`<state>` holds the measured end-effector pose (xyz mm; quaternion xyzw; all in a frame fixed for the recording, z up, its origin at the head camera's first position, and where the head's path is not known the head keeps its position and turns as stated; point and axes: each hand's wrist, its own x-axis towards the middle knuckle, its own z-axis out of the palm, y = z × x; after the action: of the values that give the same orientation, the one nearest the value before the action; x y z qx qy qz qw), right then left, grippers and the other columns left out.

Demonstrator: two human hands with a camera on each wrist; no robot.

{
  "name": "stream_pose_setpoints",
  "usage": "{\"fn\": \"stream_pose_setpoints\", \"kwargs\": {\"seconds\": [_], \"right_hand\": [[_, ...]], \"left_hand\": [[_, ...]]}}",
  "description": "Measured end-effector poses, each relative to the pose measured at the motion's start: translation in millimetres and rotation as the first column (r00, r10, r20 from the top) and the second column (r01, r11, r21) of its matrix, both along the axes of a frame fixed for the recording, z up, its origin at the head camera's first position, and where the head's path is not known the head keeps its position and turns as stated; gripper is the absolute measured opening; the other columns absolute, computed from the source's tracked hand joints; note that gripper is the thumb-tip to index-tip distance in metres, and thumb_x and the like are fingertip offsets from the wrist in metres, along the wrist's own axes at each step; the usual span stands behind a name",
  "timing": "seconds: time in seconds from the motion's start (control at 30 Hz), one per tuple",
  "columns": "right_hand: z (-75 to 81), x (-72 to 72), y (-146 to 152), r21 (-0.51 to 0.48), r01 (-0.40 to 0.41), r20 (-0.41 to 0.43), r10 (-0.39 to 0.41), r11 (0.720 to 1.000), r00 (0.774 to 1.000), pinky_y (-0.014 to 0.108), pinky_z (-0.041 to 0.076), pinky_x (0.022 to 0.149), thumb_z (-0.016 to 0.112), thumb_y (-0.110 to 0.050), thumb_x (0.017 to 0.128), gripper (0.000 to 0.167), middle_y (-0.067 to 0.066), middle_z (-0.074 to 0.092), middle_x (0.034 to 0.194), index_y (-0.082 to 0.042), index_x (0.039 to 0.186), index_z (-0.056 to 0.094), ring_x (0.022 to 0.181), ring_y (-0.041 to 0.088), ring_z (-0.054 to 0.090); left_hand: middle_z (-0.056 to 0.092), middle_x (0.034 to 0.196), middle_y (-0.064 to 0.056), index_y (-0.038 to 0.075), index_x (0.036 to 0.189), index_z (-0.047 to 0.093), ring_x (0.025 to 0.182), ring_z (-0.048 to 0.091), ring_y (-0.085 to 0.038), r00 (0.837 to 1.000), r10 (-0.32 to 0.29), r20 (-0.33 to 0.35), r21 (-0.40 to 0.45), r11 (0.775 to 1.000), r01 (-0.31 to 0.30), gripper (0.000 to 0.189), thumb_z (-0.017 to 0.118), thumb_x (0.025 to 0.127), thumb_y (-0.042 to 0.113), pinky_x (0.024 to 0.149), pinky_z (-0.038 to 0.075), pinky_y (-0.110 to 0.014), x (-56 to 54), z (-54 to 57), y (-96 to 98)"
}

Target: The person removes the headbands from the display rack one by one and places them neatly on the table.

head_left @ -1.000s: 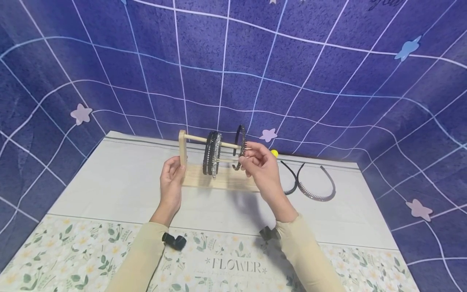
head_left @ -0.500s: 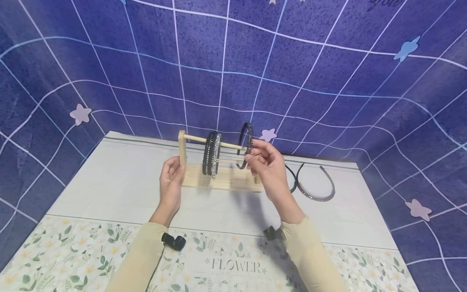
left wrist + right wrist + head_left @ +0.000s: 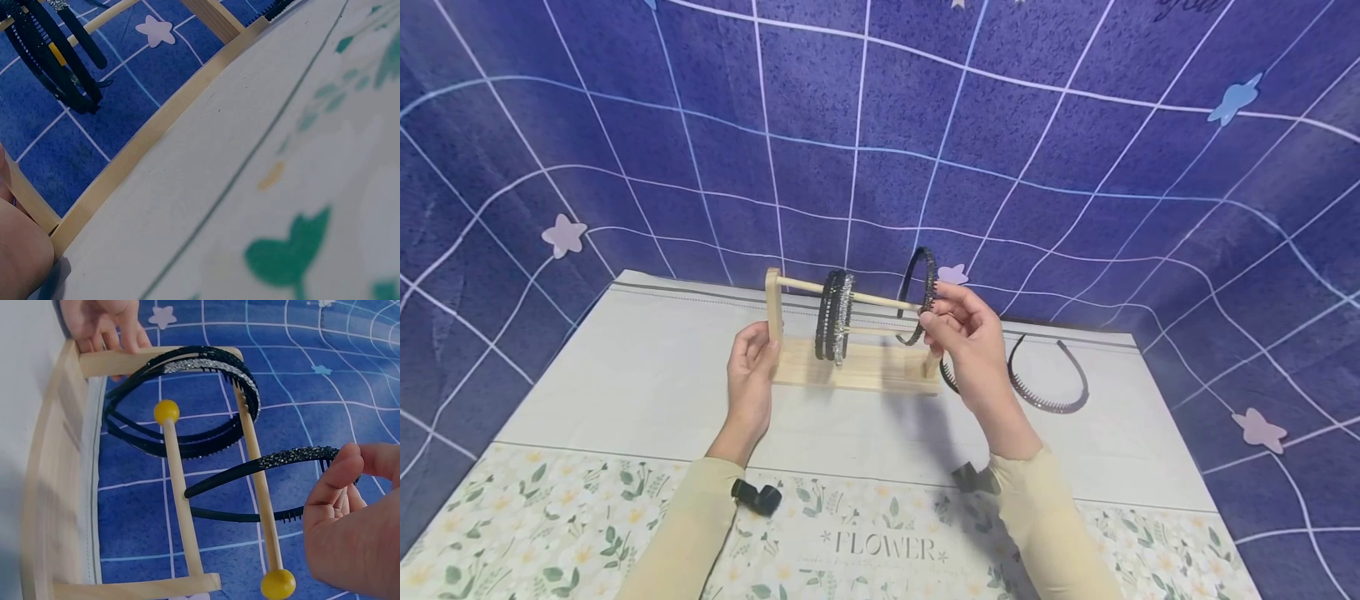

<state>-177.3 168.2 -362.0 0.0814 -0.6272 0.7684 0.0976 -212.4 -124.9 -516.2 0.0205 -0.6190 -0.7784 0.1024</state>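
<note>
My left hand (image 3: 750,367) grips the left upright (image 3: 773,308) of a wooden headband stand (image 3: 865,381). Between thumb and fingers, my right hand (image 3: 976,350) pinches a black headband (image 3: 932,279) studded with dark sparkling stones. This headband stands upright at the right end of the stand's upper rod (image 3: 880,299); in the right wrist view the rod crosses it and its tips reach the lower rod (image 3: 187,537). Further left, several black headbands (image 3: 829,321) and a silver glittery one (image 3: 846,321) hang bunched together. Yellow balls (image 3: 278,585) cap the rod ends.
To the right on the white table lies a toothed grey-brown headband (image 3: 1052,407). Beside it, another black headband (image 3: 950,377) is mostly hidden behind my right hand. A blue gridded cloth (image 3: 880,125) rises behind the table, and a floral mat (image 3: 820,533) covers its near side.
My right hand has moved right and slightly up, carrying the pinched headband along the upper rod, away from the bunched ones. My left hand has stayed on the upright.
</note>
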Motion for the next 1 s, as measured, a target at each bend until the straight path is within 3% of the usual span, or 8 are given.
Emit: {"fn": "stream_pose_setpoints", "kwargs": {"seconds": [0.63, 1.0], "right_hand": [[3.8, -2.1, 24.7, -0.07, 0.049, -0.052, -0.053, 0.996, 0.997, 0.017, 0.048, 0.055, 0.065, 0.017, 0.096, 0.038, -0.001, 0.072, 0.09, -0.007, 0.124, 0.073, 0.066, 0.009, 0.061], [7.5, -1.0, 38.1, -0.131, 0.077, -0.058, -0.086, 0.988, 0.995, 0.017, 0.046, 0.054, 0.062, 0.018, 0.096, 0.037, 0.001, 0.071, 0.088, -0.004, 0.123, 0.072, 0.065, 0.011, 0.059]], "left_hand": [[0.05, 0.167, -0.002, 0.025, 0.148, 0.052, 0.161, 0.042, -0.021, 1.0, -0.008, 0.005, -0.011, 1.0, 0.008, 0.03, 0.053, 0.118, 0.019, 0.137, 0.031, -0.044, -0.4, -0.8, -0.9], [0.053, 0.163, -0.002, 0.023, 0.146, 0.053, 0.158, 0.045, -0.021, 1.0, -0.007, -0.021, 0.022, 1.0, 0.008, 0.029, 0.052, 0.118, 0.015, 0.136, 0.033, -0.042, -0.9, -1.6, -0.4]]}}
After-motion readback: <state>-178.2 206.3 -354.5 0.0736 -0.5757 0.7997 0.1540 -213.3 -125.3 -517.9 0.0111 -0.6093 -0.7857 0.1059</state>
